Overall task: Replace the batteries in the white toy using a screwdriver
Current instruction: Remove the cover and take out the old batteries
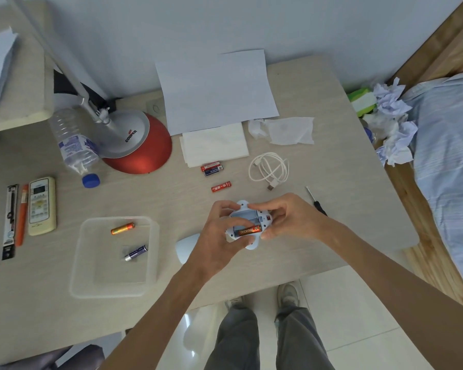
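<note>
Nearest the camera, both bare arms reach out over the edge of the pale wooden table [332, 182]. The left hand [219, 236] cups the white toy [247, 222] from below and the side, fingers wrapped around it, holding it above the tabletop with its open battery compartment facing up. The right hand [289, 217] grips the toy's other side, its thumb and fingertips pinched at the compartment, where a red and orange battery [247, 231] lies in the near slot. Just left of the hands sits a clear plastic tray [91, 284] holding an orange battery [122, 228] and a blue battery [136, 252], apart from each other. Just behind the right hand lies the screwdriver [315, 200], black-handled, flat on the table. Beyond the toy a loose red battery [221, 187] rests alone, and further back a pair of batteries [211, 168] lie side by side touching. A coiled white cable [269, 169] lies to their right. At the far left stand a remote control [42, 205], a plastic bottle [74, 145] on its side and a red desk lamp [137, 142]
</note>
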Demonstrator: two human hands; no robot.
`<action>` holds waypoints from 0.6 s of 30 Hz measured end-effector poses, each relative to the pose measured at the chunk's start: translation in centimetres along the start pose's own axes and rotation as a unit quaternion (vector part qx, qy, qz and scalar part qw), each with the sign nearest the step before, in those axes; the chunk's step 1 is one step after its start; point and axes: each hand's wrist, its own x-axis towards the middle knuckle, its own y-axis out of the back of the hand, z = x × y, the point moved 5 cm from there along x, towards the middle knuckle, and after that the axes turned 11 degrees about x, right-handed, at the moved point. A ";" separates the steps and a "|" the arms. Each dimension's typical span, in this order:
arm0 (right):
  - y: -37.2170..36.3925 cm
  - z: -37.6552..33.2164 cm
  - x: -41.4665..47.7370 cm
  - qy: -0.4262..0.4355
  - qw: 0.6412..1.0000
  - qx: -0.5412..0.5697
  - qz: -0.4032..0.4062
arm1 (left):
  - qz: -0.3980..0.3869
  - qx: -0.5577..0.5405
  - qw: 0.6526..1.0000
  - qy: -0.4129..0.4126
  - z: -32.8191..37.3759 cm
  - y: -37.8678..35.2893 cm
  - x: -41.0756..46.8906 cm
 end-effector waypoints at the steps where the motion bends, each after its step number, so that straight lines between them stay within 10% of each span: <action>1: 0.0 0.0 0.0 -0.002 1.000 0.004 0.002 | -0.001 -0.003 1.000 0.012 0.0 0.0 0.1; 18: 0.1 0.3 -0.1 0.002 1.000 -0.011 0.022 | 0.051 -0.049 0.997 0.030 0.9 1.6 -0.9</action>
